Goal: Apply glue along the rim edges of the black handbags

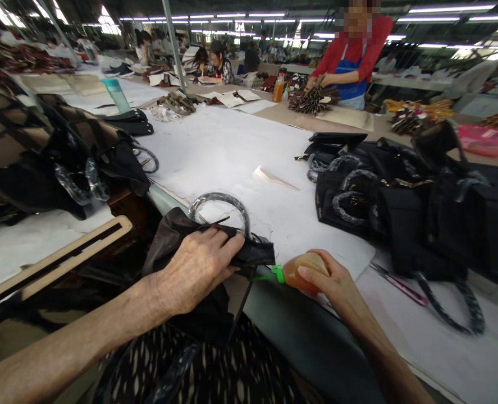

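My left hand (198,266) grips the edge of a dark brown bag (170,233) at the near edge of the table, fingers closed over its rim. The bag's plastic-wrapped round handle (221,201) stands up just behind my fingers. My right hand (337,280) is wrapped round a small orange squeeze bottle (301,272). Its green nozzle (274,274) points left and touches the bag's edge beside my left fingertips.
Finished black bags (421,207) are piled at the right, and brown and black bags (55,157) at the left. A flat wooden template (59,261) lies at the lower left. White paper (232,151) covers the table. Another person (350,62) works at the far side.
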A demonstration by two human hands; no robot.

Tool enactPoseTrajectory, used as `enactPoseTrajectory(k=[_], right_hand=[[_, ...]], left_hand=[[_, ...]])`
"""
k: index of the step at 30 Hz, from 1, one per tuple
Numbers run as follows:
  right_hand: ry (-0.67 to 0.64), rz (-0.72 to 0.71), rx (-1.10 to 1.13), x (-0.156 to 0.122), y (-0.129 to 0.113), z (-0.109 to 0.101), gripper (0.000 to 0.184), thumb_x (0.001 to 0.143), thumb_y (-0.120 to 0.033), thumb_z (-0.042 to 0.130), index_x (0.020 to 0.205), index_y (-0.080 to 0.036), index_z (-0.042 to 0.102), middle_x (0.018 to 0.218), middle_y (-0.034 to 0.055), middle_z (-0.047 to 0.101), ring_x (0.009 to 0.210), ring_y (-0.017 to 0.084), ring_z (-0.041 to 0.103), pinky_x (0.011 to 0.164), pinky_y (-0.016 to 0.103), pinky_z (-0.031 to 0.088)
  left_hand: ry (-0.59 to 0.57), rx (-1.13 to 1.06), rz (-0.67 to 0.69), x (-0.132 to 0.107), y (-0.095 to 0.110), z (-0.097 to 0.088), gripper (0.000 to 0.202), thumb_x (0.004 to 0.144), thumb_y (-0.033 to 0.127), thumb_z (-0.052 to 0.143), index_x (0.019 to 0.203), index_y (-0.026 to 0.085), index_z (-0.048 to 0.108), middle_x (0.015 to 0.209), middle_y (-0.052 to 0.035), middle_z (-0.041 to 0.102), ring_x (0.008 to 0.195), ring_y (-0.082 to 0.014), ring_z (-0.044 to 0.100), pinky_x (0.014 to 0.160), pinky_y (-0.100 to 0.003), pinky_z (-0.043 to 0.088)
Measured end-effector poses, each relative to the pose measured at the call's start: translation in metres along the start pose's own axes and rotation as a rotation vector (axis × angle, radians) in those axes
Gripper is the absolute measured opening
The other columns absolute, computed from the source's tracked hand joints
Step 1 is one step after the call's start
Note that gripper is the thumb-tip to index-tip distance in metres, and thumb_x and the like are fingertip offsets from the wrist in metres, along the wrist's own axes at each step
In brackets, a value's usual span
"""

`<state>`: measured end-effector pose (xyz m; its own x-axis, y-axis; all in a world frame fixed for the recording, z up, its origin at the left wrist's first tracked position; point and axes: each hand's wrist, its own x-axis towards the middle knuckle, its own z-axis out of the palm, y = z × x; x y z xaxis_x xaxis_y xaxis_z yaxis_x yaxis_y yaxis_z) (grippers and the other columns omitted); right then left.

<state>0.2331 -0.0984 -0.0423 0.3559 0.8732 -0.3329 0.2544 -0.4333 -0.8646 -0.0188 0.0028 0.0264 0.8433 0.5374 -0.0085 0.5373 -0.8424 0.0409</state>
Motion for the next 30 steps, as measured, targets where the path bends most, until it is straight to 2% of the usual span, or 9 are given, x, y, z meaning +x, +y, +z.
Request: enactPoseTrajectory(k=[9, 14, 19, 30], right_hand=[[-0.094, 0.033, 0.028, -0.009, -0.002, 0.0, 0.042, 0.07, -0.048, 0.062, 0.097, -0.017, 0.054, 0.074, 0.0015, 0.059, 0.065, 0.02, 0.055, 0.049, 0.027, 0.044], [-0.083, 0.058, 0.004, -0.017, -0.006, 0.0, 0.045, 0.067, -0.049, 0.063, 0.098, -0.017, 0.056, 0.077, 0.0022, 0.06, 0.071, 0.021, 0.055, 0.052, 0.027, 0.046], [-0.086, 0.061, -0.014, -0.025, -0.009, 0.001, 0.045, 0.068, -0.049, 0.062, 0.098, -0.017, 0.056, 0.08, 0.0029, 0.062, 0.075, 0.022, 0.056, 0.054, 0.027, 0.047], [-0.174, 0.099, 0.103, -0.037, -0.003, 0.004, 0.051, 0.068, -0.052, 0.065, 0.103, -0.017, 0.053, 0.078, 0.0029, 0.061, 0.065, 0.02, 0.055, 0.048, 0.028, 0.047]], left_hand=[[0.057, 0.003, 0.007, -0.003, 0.002, 0.003, 0.027, 0.082, 0.025, 0.06, 0.106, 0.015, 0.053, 0.082, -0.0052, 0.059, 0.077, -0.0224, 0.054, 0.061, -0.032, 0.042], [0.081, 0.002, 0.019, -0.002, 0.001, 0.004, 0.026, 0.082, 0.024, 0.06, 0.105, 0.014, 0.053, 0.081, -0.0055, 0.059, 0.076, -0.0228, 0.054, 0.061, -0.032, 0.043], [0.063, -0.007, 0.014, -0.002, 0.002, 0.001, 0.026, 0.082, 0.025, 0.06, 0.105, 0.013, 0.053, 0.083, -0.006, 0.059, 0.077, -0.0233, 0.055, 0.062, -0.033, 0.044], [0.046, 0.001, 0.001, -0.003, 0.003, 0.001, 0.028, 0.082, 0.028, 0.061, 0.104, 0.014, 0.052, 0.084, -0.0058, 0.059, 0.078, -0.0225, 0.055, 0.063, -0.032, 0.044]])
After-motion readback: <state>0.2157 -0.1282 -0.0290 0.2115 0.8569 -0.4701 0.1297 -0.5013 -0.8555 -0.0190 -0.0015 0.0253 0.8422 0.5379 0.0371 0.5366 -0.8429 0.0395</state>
